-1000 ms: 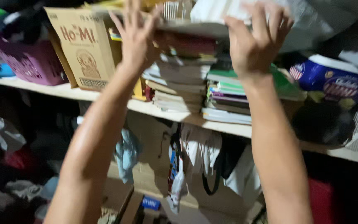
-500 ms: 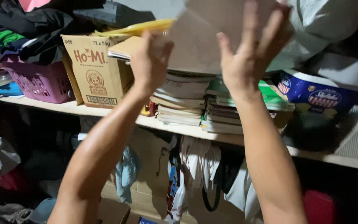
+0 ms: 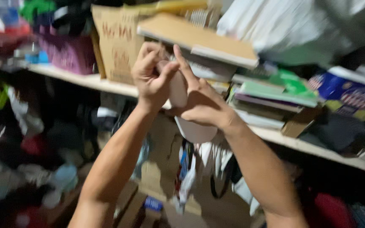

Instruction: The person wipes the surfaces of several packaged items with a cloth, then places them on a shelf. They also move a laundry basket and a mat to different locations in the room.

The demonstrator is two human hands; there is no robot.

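— What do the hands hold?
— Left hand and right hand meet, fingers curled around a pale rounded object; blur hides the grip
— Where?
— Before the shelf, book stack at 1 o'clock

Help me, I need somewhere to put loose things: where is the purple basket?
In the head view, the purple basket sits upper left on the shelf, just left of the cardboard box.
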